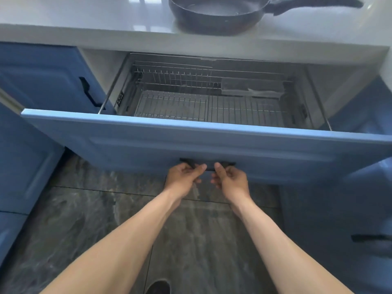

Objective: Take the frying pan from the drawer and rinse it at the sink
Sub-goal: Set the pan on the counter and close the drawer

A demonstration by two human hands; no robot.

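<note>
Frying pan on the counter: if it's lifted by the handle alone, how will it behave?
The frying pan looks rigid and probably bowl-heavy, so it would likely dip away from its long handle. The flat base sitting on the counter suggests it won't roll, though it might slide on that glossy surface if pushed.

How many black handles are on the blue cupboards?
3 in view: one on the left cupboard door, one on the open drawer under both hands, one at lower right. More may be out of view.
</note>
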